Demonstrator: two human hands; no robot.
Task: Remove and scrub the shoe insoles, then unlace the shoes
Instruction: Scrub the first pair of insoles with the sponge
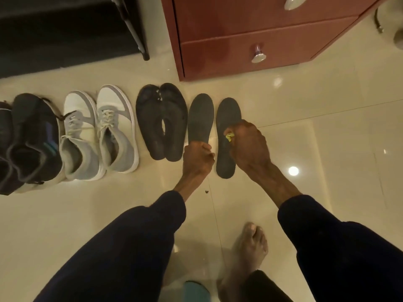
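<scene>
Insoles, two of them, lie side by side on the glossy cream floor tiles [327, 149], and each has a hand on it. The left hand [197, 159] is clenched in a fist around the heel end of the grey insole [200, 116]. The rest of it runs away from the grip, rounded toe farthest out. Whether that toe rests on the floor cannot be told. The right hand [246, 144] has its fingers curled around a small yellow piece [229, 136] and holds it down on the middle of the second insole [226, 168]. This one lies flat, with its toe showing beyond the knuckles and its heel on the near side of the grip.

Both insoles are dull dark grey and smooth-faced. Any print on them is too blurred to read.

Just outside the left fist lies a darker pair of insoles [161, 120], touching each other along their inner edges. Beyond them stand white and grey laced sneakers [100, 131], then black shoes [32, 138] with a blue and teal stripe. No lettering on them is legible.

Past the toes of the insoles stands a red-brown cabinet [239, 40] with a shiny knob [258, 54]. A bare foot [250, 247] is planted below the right forearm.
</scene>
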